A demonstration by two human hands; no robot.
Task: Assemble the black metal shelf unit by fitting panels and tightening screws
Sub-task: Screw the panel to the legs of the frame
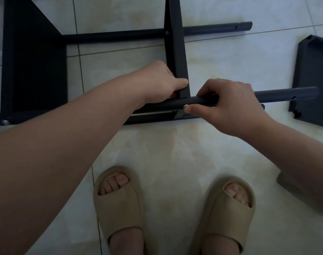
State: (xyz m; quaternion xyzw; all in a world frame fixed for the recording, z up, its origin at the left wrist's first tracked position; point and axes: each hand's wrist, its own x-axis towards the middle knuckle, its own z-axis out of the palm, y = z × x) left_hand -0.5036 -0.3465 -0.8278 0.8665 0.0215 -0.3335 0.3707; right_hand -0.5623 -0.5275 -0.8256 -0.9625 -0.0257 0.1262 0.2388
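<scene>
Black panel (pixel 177 52): left hand (pixel 160 81) grips | right hand (pixel 230 103) wraps tube (pixel 285 92), perhaps screw (pixel 185 106)

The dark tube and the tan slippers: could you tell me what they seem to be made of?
Tube: likely metal, matte dark paint, smooth, with a drilled hole. Slippers: probably moulded foam or rubber, matte tan, thick and seamless.

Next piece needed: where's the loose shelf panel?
Head view, far right: the loose shelf panel lies on the floor beyond the near tube, right of the right hand.
</scene>
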